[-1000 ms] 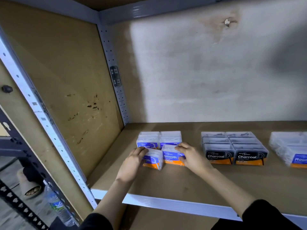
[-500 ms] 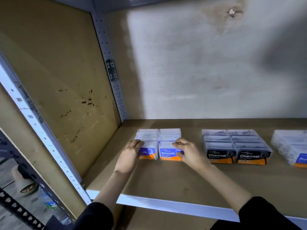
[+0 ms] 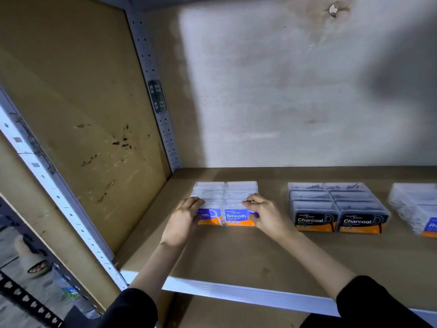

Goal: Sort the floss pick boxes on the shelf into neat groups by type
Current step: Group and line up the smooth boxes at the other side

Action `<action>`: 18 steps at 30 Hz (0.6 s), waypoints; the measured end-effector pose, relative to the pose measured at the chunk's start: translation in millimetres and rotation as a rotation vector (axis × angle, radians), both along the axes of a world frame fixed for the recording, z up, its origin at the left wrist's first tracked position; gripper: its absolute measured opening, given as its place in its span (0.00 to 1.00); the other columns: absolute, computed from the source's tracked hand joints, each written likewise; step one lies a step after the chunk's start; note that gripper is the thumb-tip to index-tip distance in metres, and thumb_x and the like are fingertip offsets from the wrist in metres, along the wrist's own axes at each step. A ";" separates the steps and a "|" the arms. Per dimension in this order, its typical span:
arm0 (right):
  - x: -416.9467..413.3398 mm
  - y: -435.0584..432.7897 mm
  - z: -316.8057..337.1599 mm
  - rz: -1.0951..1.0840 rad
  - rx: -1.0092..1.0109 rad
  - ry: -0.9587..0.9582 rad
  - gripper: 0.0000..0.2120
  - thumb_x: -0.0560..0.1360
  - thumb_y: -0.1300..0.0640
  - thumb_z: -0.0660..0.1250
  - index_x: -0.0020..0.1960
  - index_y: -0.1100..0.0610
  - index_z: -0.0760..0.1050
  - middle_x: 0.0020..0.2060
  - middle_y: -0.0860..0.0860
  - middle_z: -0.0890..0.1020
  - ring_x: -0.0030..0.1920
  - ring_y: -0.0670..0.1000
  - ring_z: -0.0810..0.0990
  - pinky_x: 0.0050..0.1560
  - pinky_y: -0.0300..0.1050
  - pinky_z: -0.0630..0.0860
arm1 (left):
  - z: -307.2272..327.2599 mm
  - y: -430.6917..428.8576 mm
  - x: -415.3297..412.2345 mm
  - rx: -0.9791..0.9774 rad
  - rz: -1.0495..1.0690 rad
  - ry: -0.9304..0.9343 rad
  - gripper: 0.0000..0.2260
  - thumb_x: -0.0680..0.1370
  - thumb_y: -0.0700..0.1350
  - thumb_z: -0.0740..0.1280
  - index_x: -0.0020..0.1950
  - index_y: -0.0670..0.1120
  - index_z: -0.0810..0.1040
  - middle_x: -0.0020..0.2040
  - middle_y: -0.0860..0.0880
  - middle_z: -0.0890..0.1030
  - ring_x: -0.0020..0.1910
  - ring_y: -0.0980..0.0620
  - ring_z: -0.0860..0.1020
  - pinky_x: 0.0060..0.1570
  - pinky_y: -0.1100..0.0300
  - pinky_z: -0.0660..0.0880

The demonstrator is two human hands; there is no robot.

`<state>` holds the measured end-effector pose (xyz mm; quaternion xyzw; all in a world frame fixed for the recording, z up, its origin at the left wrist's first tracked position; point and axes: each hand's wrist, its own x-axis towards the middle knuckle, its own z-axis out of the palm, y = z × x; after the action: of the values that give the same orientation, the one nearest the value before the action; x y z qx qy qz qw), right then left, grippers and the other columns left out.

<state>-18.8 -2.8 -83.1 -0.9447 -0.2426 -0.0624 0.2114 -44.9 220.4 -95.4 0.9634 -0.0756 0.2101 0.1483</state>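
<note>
1. The Smooth boxes (image 3: 225, 204) sit as one block at the left end of the shelf (image 3: 236, 254), two columns wide and three rows deep, blue-and-orange labels facing out
2. The left hand (image 3: 183, 221) presses flat against the block's left side, fingers (image 3: 196, 202) curled over the top front edge; the right hand (image 3: 267, 215) does the same on the right. Both sets of fingers are closed against the front pair of boxes, squeezing them together rather than lifting
3. Handling, as a judgement: small clear hard-plastic cases, light and rigid, with slick lids that would slide easily on the board and against each other. Best held by the short outer sides, or pushed from the front face, so the rows stay square; a pinch on the lid alone could pop it open
4. Count: six Smooth boxes, six Charcoal boxes (image 3: 335, 207) in a matching two-by-three block well apart to the right, and a third group (image 3: 416, 207) at the right edge, cut off by the frame, so its number cannot be told
5. The sorting looks nearly finished, with this block being squared up
</note>
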 end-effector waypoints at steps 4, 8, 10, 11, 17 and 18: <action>1.0 0.3 -5.4 -0.001 0.034 -0.020 0.20 0.76 0.65 0.59 0.67 0.58 0.71 0.65 0.51 0.73 0.65 0.51 0.73 0.63 0.44 0.71 | -4.3 4.7 2.4 0.045 -0.052 -0.117 0.20 0.64 0.30 0.74 0.54 0.39 0.81 0.52 0.43 0.83 0.54 0.48 0.77 0.49 0.61 0.75; 3.0 -1.2 -9.5 0.013 0.062 -0.039 0.19 0.76 0.64 0.60 0.67 0.58 0.71 0.65 0.52 0.73 0.64 0.51 0.73 0.62 0.45 0.72 | -5.1 6.7 4.8 0.083 -0.089 -0.157 0.21 0.61 0.30 0.75 0.53 0.38 0.82 0.50 0.43 0.84 0.51 0.53 0.69 0.50 0.63 0.72; 2.8 -3.1 -7.3 0.019 0.134 -0.028 0.18 0.76 0.62 0.63 0.66 0.59 0.72 0.64 0.52 0.74 0.63 0.52 0.74 0.59 0.38 0.70 | -5.3 6.9 5.4 -0.010 -0.057 -0.085 0.19 0.70 0.32 0.70 0.61 0.39 0.78 0.60 0.44 0.79 0.60 0.50 0.71 0.56 0.62 0.71; 1.4 -3.5 -6.2 0.003 0.225 -0.037 0.17 0.76 0.61 0.64 0.65 0.61 0.73 0.62 0.53 0.76 0.60 0.54 0.76 0.54 0.33 0.69 | -6.0 8.4 5.8 -0.074 -0.054 -0.051 0.18 0.73 0.34 0.68 0.63 0.40 0.76 0.62 0.45 0.77 0.62 0.49 0.72 0.58 0.64 0.68; -0.3 5.6 -19.8 -0.357 1.043 0.084 0.16 0.81 0.60 0.53 0.60 0.61 0.76 0.58 0.53 0.80 0.59 0.52 0.77 0.56 0.33 0.68 | -6.7 1.0 4.1 -0.793 0.115 -0.212 0.11 0.79 0.38 0.62 0.60 0.39 0.77 0.56 0.49 0.77 0.57 0.55 0.73 0.61 0.71 0.66; 1.6 7.7 -20.0 -0.418 1.132 0.138 0.17 0.81 0.60 0.51 0.62 0.60 0.75 0.61 0.54 0.79 0.62 0.52 0.75 0.60 0.37 0.67 | -7.9 -1.9 6.3 -0.944 0.176 -0.185 0.12 0.80 0.38 0.60 0.61 0.39 0.76 0.57 0.49 0.76 0.59 0.55 0.72 0.63 0.67 0.66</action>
<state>-17.2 4.9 -103.1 -0.7149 0.0333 -0.1606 0.6797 -38.6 218.6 -103.3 0.7709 0.0968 0.3179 0.5434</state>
